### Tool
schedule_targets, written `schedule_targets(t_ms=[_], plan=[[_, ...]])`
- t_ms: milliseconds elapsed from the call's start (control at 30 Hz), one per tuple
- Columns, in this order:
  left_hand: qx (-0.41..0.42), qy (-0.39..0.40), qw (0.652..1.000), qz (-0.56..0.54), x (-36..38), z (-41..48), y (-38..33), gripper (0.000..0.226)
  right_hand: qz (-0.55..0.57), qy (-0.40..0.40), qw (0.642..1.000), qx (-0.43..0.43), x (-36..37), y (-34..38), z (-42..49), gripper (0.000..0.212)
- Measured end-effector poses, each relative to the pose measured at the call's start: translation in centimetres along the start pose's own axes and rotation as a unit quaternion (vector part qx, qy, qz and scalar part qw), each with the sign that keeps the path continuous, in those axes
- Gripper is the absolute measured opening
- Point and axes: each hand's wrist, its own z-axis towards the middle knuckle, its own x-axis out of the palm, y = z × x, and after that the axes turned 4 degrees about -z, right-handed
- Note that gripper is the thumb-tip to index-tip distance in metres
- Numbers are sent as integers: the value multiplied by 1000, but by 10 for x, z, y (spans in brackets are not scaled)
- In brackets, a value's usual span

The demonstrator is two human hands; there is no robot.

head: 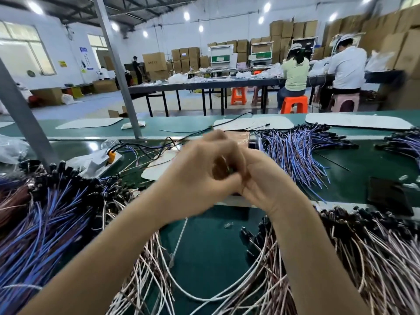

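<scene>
My left hand [200,176] and my right hand [267,180] meet above the middle of the green bench [211,244], fingers curled and pressed against each other. A small dark part [230,170] shows between the fingertips, and both hands seem to pinch it; motion blur hides what it is. A thin pale wire [179,239] hangs down below the hands. A pile of blue wires with black ends [45,219] lies at the left. Pink-white wires [375,253] fan out at the right and along the near edge.
More blue wires [293,153] lie at the far right of the bench, with a dark flat object [388,194] beside them. A grey post [22,117] rises at the left. An orange plug [111,156] and plastic bags sit behind. Two seated people [295,73] work at a far table.
</scene>
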Motion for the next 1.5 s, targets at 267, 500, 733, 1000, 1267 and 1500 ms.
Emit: schedule_targets(t_ms=[267,500,733,1000,1267,1500], plan=[[-62,223,960,-160,3,-1,19,17,-7,-83,993,-82,-19,6,4,7],[-228,-17,925,-305,16,20,64,43,-132,-97,985,-60,-17,1,6,22],[-236,-150,867,-413,33,33,86,29,-246,-152,957,-36,-14,-12,16,33],[-248,-175,844,-443,48,39,104,19,-284,-188,939,-34,-33,-22,31,21],[-314,-295,704,-564,51,44,118,18,-321,-291,897,-88,-69,-25,39,30],[-301,-509,622,-513,16,31,150,20,-460,-390,795,-72,-108,-32,40,42]])
